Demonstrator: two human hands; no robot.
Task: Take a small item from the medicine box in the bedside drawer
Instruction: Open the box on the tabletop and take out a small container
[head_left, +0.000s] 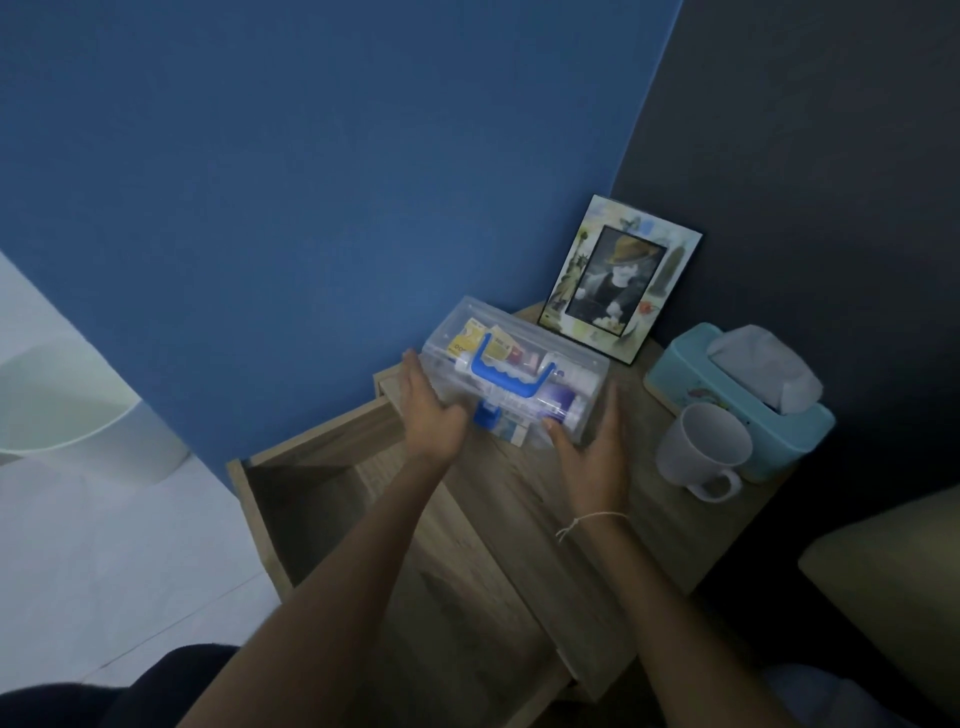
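A clear plastic medicine box (571, 366) with a blue handle (511, 383) and a blue front latch (485, 415) sits on the wooden bedside table (519, 499), lid closed. Small packets and tubes show through its walls. My left hand (431, 415) presses flat against the box's left end, its thumb close to the latch. My right hand (592, 452) lies with straight fingers along the right end, thumb on the front corner. The drawer (311, 499) stands pulled open at the lower left, and its inside is dark.
A picture frame (618, 280) leans in the corner behind the box. To the right are a teal tissue box (748, 415) and a white mug (701, 447). A blue wall is at the left, a dark wall at the right, and a pale cushion (883, 571) at the lower right.
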